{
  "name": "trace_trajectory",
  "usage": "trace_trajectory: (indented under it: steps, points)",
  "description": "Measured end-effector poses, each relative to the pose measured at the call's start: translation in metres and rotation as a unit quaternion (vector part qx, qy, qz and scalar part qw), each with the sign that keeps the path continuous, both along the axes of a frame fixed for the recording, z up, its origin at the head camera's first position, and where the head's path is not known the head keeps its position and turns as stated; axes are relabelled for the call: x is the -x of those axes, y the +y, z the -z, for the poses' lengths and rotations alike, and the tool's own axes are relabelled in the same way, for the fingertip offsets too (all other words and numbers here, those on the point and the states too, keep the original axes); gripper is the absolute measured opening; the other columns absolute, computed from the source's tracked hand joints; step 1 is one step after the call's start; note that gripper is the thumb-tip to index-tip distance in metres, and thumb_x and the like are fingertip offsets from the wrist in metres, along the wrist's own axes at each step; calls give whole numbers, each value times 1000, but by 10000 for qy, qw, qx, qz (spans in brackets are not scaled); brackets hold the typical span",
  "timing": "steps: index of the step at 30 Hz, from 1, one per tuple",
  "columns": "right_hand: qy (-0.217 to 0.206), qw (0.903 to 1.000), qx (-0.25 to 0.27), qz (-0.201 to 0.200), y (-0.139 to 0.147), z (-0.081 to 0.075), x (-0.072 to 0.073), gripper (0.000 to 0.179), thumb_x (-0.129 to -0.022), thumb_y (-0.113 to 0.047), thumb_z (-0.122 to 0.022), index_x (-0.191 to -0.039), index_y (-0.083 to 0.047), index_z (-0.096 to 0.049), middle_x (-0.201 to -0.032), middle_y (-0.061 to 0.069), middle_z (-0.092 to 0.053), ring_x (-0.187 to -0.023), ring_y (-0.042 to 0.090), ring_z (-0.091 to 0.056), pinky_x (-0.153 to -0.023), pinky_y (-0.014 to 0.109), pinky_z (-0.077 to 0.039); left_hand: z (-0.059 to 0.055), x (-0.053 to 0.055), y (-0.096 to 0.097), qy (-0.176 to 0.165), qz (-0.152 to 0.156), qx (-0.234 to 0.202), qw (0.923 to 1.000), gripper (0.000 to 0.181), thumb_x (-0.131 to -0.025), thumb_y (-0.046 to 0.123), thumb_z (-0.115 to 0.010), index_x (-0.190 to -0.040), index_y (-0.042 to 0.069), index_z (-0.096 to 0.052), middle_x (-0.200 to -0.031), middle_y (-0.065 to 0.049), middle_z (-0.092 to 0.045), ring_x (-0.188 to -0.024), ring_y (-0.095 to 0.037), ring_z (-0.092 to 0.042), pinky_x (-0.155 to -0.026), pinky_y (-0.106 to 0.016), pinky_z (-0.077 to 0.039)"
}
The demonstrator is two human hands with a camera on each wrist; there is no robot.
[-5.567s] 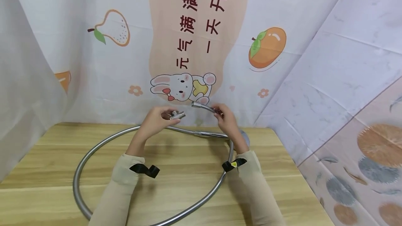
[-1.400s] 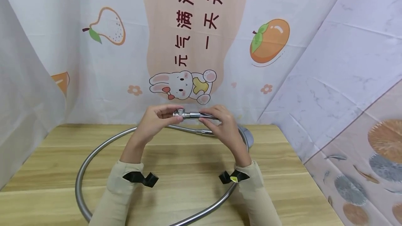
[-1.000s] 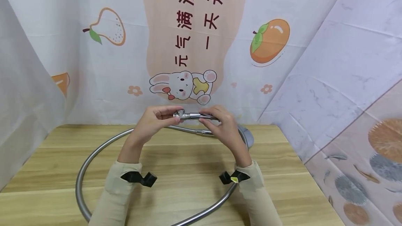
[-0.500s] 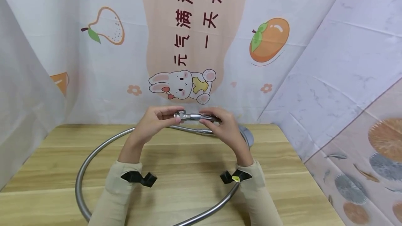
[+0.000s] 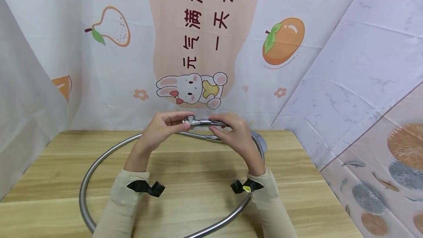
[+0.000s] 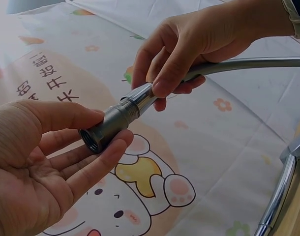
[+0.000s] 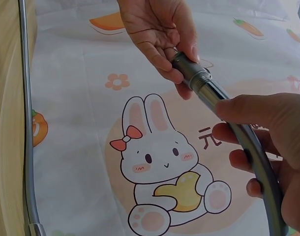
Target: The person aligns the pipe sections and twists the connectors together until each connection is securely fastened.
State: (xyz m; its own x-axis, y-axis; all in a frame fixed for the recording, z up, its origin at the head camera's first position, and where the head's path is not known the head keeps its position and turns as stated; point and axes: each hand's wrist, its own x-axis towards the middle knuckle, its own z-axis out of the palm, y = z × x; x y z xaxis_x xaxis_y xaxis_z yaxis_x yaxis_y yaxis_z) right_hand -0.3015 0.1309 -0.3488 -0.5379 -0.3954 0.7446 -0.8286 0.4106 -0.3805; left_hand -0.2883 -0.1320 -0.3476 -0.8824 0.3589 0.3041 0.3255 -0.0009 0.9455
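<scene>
In front of the back curtain, my left hand (image 5: 155, 127) pinches a chrome threaded fitting (image 5: 190, 121) with a short side branch, between thumb and fingers. The fitting's open end (image 6: 93, 141) faces my left palm. My right hand (image 5: 236, 129) grips the end of a metal shower hose (image 7: 255, 155), close behind its smooth connector (image 6: 144, 97). Connector and fitting meet end to end in one line, some thread showing between them. How deep the thread sits I cannot tell. Both are held above the table.
The rest of the hose (image 5: 84, 190) loops over the wooden table (image 5: 185, 197) below both forearms. A shower head (image 5: 261, 142) lies at the back right, partly hidden by my right wrist. Printed curtains (image 5: 125, 83) stand close behind and at the sides.
Several seconds ago the fitting and the hose end were apart; now they meet. Over the last second both hands stay nearly in place, with slight shifts of the right fingers on the hose.
</scene>
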Motion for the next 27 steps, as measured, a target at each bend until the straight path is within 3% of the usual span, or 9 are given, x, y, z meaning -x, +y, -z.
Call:
trace_trajectory:
  steps: [7,27]
  points:
    - [522,9984,-38,226,-4,-1,-1,26,-80,-9,-87,-104,-8,-77,-94,4,-77,-80,16,-66,-69,28,-57,-1,0,0,-99,37,-62,9999,38,-95,3,-69,-132,-6,-63,-108,0,-76,-93,-14,-76,-86,-32,-61]
    - [675,9971,-59,349,-4,-2,0,24,-80,-12,-88,-101,-8,-78,-93,4,-78,-76,14,-65,-65,27,-56,-1,2,0,-99,22,-149,9998,40,-95,4,-70,-132,-7,-62,-107,0,-77,-95,-21,-77,-86,-32,-61]
